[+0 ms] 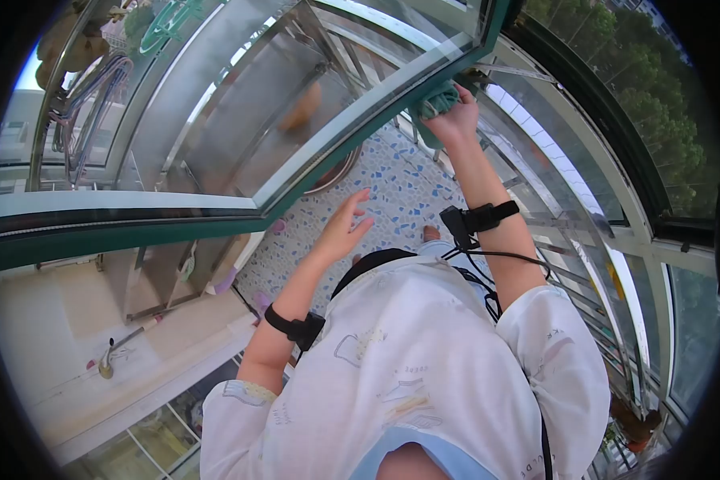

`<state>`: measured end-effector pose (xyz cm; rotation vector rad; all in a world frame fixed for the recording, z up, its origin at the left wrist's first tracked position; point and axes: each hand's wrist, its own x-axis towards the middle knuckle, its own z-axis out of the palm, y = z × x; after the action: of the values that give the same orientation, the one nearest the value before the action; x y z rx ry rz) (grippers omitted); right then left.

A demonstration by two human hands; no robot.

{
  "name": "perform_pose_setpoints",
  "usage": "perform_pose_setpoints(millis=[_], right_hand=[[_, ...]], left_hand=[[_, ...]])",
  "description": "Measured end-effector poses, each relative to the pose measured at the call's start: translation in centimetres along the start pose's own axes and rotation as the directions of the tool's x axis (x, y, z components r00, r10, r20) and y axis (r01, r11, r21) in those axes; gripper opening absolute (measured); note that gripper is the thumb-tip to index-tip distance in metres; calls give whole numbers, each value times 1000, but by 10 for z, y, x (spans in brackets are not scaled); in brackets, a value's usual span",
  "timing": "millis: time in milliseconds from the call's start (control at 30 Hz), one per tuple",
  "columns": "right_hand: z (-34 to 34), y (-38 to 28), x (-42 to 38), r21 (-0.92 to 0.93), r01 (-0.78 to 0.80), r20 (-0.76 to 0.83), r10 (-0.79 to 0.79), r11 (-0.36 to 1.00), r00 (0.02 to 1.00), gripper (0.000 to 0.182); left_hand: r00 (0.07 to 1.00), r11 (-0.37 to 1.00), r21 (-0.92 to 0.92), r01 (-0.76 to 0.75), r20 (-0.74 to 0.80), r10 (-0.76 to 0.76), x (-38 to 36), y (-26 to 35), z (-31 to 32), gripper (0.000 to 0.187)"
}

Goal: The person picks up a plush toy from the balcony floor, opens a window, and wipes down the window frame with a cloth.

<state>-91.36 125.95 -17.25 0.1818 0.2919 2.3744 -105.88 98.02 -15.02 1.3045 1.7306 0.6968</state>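
- The green cloth [438, 102] sits bunched at the far top corner of the open window sash [352, 120], pressed against the green frame where it meets the outer window frame [616, 152].
- The right hand [456, 120] is clamped over that cloth, fingers curled down on it, arm stretched out full length; a black wrist strap [480, 218] with a cable sits on the forearm.
- The left hand [346, 228] holds nothing: fingers spread apart and loose, hovering in the air below the sash, touching neither glass nor frame as far as I can tell. It wears a black strap [296, 326] as well.
- Judging by where the cloth is, the wiping seems to be at the upper edge of the sash. The glass pane [240, 120] next to it shows reflections and some dull patches; whether those are dirt, streaks or only reflections I cannot tell, so how much of the pane is already wiped stays unclear.
- The long lower frame rail [120, 232] nearer the person has no cloth on it; it looks to me like ground left to cover.
- Beneath is a speckled blue-and-white tiled floor [392, 184], and beyond the outer frame are metal bars [584, 272] and trees [664, 112].
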Motion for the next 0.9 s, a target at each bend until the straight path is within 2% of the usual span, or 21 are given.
perform_pose_setpoints(millis=[33, 100, 133, 367, 433, 467, 533, 567, 633, 667, 733, 767, 833, 900], right_hand=[[0, -2, -1, -2, -3, -10, 3, 1000, 1000, 35], [7, -3, -1, -67, 28, -159, -38, 997, 987, 35], [3, -9, -2, 3, -67, -46, 67, 998, 997, 36], [13, -14, 0, -73, -28, -50, 24, 997, 998, 39], [32, -4, -7, -244, 51, -230, -109, 968, 967, 35], [30, -7, -10, -246, 50, -228, -108, 968, 968, 35], [24, -19, -18, -152, -96, -120, 78, 984, 990, 31], [28, -19, -21, -155, -91, -117, 73, 984, 990, 31], [45, -18, -28, -333, 20, -281, -119, 943, 952, 22], [52, -18, -31, -334, 25, -279, -124, 942, 952, 22], [64, -21, -34, -480, 195, -312, -374, 855, 873, 19], [67, -26, -32, -479, 201, -308, -378, 855, 873, 19], [71, -44, -26, -429, 302, -178, -407, 851, 896, 20], [71, -51, -17, -402, 280, -147, -363, 872, 920, 21]], left_hand=[[1000, 1000, 6, 13, 3, -13, -2, 1, 5, 62], [999, 1000, -1, 29, 21, -29, -3, 2, 13, 61], [998, 999, 1, 42, 38, -42, -5, 2, 17, 59], [999, 999, 41, -33, -17, 34, -13, 0, 26, 58], [999, 1000, 18, 5, -43, -5, -17, 8, 26, 58], [999, 1000, 18, 4, -45, -3, -19, 6, 26, 58], [997, 999, -11, 42, -57, -42, -25, -2, 29, 58], [998, 999, -10, 38, -54, -38, -28, -6, 31, 58], [994, 996, -39, 83, -68, -85, -33, -17, 34, 59], [995, 996, -37, 79, -65, -81, -36, -21, 34, 59], [991, 993, -43, 111, -69, -114, -37, -29, 36, 58], [992, 993, -39, 108, -66, -111, -35, -29, 37, 58], [989, 989, -72, 127, -62, -132, -34, -31, 36, 57], [990, 991, -57, 124, -54, -127, -32, -27, 35, 58]])
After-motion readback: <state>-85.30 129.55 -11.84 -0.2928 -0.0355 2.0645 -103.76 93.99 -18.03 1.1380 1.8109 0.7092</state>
